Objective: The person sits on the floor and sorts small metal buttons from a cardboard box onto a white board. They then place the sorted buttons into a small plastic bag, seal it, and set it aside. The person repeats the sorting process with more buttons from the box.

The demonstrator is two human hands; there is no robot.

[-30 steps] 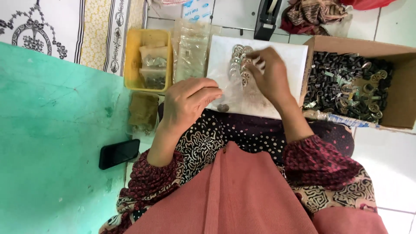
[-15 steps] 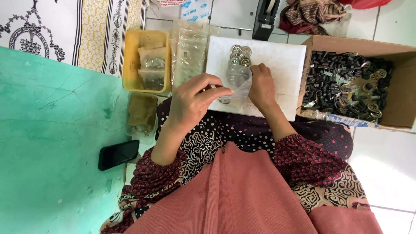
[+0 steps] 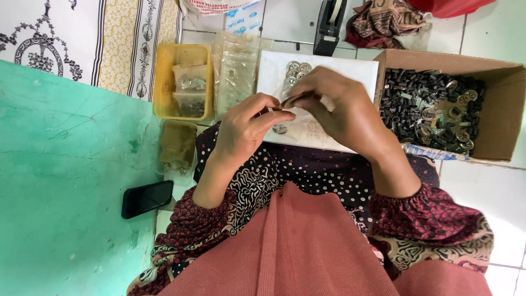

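My left hand (image 3: 249, 126) and my right hand (image 3: 337, 112) meet above a white board (image 3: 359, 74) on my lap. Between their fingertips they pinch a small clear plastic bag with round silver metal pieces (image 3: 287, 102); the bag is mostly hidden by the fingers. Several more round silver pieces (image 3: 296, 70) lie in a cluster at the board's far edge. One single silver piece (image 3: 279, 129) rests on the board just under my left fingers.
A cardboard box (image 3: 501, 112) of dark small parts stands at the right. A yellow tray (image 3: 183, 55) with filled bags and a stack of clear bags (image 3: 235, 71) lie at the left. A black phone (image 3: 147, 198) lies on the green surface (image 3: 66, 181). A tape dispenser (image 3: 329, 24) stands beyond.
My right hand drew back from the silver pieces toward the middle of the board. Both hands closed together on the small bag and now hold it nearer to me.
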